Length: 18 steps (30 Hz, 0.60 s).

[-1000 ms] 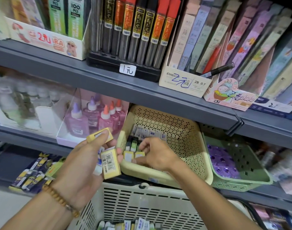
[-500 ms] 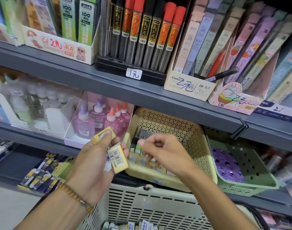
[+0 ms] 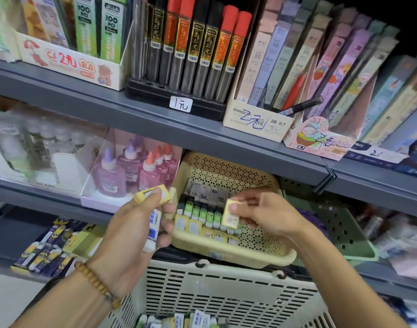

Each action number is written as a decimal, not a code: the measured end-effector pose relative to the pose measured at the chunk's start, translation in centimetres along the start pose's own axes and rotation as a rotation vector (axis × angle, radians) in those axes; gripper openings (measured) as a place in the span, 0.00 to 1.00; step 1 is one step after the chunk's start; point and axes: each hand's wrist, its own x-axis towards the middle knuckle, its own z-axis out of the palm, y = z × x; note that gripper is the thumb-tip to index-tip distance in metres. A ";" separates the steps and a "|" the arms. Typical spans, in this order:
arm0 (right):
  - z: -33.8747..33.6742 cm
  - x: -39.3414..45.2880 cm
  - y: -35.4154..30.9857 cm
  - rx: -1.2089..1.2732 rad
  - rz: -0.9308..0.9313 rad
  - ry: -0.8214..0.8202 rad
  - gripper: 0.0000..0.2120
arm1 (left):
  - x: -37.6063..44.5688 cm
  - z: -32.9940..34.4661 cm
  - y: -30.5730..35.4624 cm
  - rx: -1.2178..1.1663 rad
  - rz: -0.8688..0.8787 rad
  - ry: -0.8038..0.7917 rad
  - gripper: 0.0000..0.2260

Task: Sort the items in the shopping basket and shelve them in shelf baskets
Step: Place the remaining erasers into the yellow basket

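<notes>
My left hand [image 3: 136,229] grips a few small boxes: a yellow one [image 3: 151,194] under the thumb and a blue-and-white one [image 3: 153,227] in the fingers. My right hand [image 3: 265,215] pinches another small yellow box [image 3: 231,215] over the cream shelf basket [image 3: 262,255]. That basket holds rows of small boxes, yellow at the front, green-and-black behind, pale at the back. The white shopping basket [image 3: 217,287] sits below my arms, with several small boxes [image 3: 179,320] showing at its bottom.
A green shelf basket [image 3: 340,230] with purple items stands right of the cream one. Glue bottles in a white tray [image 3: 131,171] stand to its left. The shelf above [image 3: 202,136] carries lead tubes and pencil boxes. Blue-yellow packs [image 3: 46,252] lie on the lower left shelf.
My right hand left the cream basket's contents, came over to my left hand, took a yellow box from it, and now holds that box above the basket. The camera tilted up slightly.
</notes>
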 end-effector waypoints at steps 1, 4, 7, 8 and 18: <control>-0.7 0.4 0.8 -0.111 0.053 -0.002 0.06 | 0.0 0.1 0.0 0.007 0.000 -0.016 0.07; -1.0 1.5 2.7 -0.259 0.190 -0.093 0.04 | 0.0 0.2 -0.1 0.048 -0.013 -0.032 0.06; 0.3 2.0 3.6 -0.349 0.219 -0.149 0.03 | 0.1 0.1 -0.4 0.079 -0.016 -0.039 0.05; 0.7 2.0 3.7 -0.385 0.207 -0.151 0.03 | 0.1 0.0 -0.5 0.088 -0.018 -0.048 0.04; 4.0 -1.7 -1.3 0.240 -0.182 -0.191 0.05 | -0.1 0.1 -1.3 0.192 -0.103 -0.162 0.09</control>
